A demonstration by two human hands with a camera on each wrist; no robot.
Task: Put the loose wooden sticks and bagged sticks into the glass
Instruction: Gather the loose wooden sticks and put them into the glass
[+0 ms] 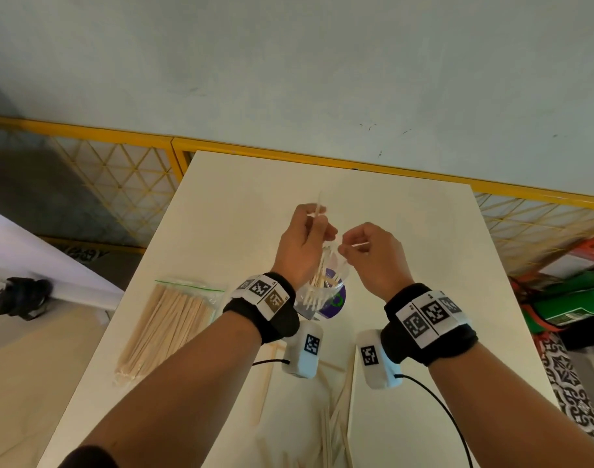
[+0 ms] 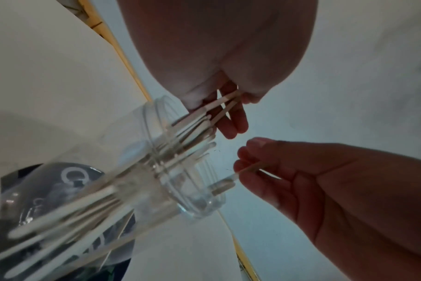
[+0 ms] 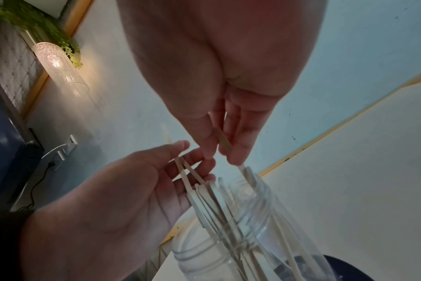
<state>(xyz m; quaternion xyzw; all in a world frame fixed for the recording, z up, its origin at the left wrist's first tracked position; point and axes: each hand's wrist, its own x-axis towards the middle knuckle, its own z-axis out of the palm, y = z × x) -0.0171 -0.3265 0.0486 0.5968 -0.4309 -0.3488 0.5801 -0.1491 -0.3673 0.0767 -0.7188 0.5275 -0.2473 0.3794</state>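
Note:
A clear glass [image 1: 326, 292] stands mid-table on a dark round coaster [image 1: 337, 300], with several wooden sticks [image 1: 317, 282] upright inside. My left hand [image 1: 317, 228] hovers over its rim and pinches two sticks [image 2: 225, 106] that point down into the mouth. Just right of it, my right hand [image 1: 348, 246] pinches a single stick [image 2: 249, 169] above the glass [image 2: 180, 171]. A zip bag of sticks [image 1: 170, 322] lies flat at the table's left. Loose sticks [image 1: 334, 423] lie near the front edge.
The white table [image 1: 407, 231] ends at a yellow lattice fence [image 1: 120, 170] behind and on the left. Green and orange items [image 1: 572, 305] sit off the right edge. Wrist camera cables [image 1: 437, 400] trail over the loose sticks.

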